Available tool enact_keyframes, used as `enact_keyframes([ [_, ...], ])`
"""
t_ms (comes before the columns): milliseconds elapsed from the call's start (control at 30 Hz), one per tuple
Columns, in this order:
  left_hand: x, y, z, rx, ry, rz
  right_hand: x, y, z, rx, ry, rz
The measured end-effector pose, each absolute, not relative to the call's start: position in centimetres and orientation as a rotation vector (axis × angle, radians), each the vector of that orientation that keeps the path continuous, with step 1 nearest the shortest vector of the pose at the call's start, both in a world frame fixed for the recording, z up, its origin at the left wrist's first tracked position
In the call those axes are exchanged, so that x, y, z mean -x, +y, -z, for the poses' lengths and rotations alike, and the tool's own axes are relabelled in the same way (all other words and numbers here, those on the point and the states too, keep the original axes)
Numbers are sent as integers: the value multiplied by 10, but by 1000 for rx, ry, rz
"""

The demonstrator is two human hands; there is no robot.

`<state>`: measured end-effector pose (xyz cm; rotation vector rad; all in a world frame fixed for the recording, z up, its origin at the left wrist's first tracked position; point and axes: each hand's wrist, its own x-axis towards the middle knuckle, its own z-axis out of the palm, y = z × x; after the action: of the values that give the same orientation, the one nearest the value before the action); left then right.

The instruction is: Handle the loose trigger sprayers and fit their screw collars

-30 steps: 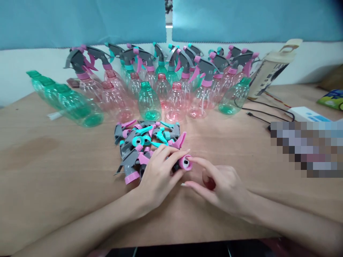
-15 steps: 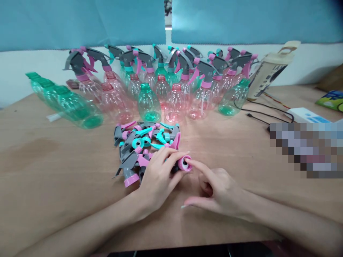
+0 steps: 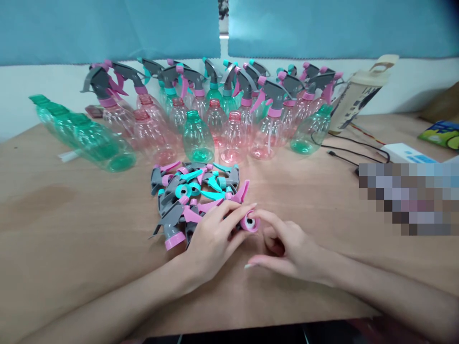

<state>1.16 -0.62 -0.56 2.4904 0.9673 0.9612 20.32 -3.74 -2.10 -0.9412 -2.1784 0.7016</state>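
Observation:
My left hand [image 3: 215,239] is wrapped round a grey and pink spray head, whose pink collar [image 3: 250,221] faces me with a white ring and dark hole inside. The index fingertip of my right hand [image 3: 287,248] touches the rim of that collar; its thumb is stretched apart, and it grips nothing. Left of and behind my left hand lies a pile of loose spray heads [image 3: 174,220], grey with pink or turquoise parts. Part of the held spray head is hidden by my left fingers.
Behind the pile stand many pink bottles [image 3: 234,138] and green bottles [image 3: 198,138], several with spray heads on. To the right are a beige tumbler [image 3: 355,98], a black cable [image 3: 351,157] and a white box [image 3: 405,154].
My right index finger has shifted from the middle of the collar to its upper rim. The held collar has turned slightly and moved a little right.

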Motion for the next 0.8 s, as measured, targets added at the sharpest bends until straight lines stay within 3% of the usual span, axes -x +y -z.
enact_keyframes([
  [267, -11, -5, 5, -2535, 884, -933, -206, -30, 19, 934, -2187, -496],
  [800, -12, -6, 6, -2613, 880, -858, -206, -29, 19, 857, -2209, -430],
])
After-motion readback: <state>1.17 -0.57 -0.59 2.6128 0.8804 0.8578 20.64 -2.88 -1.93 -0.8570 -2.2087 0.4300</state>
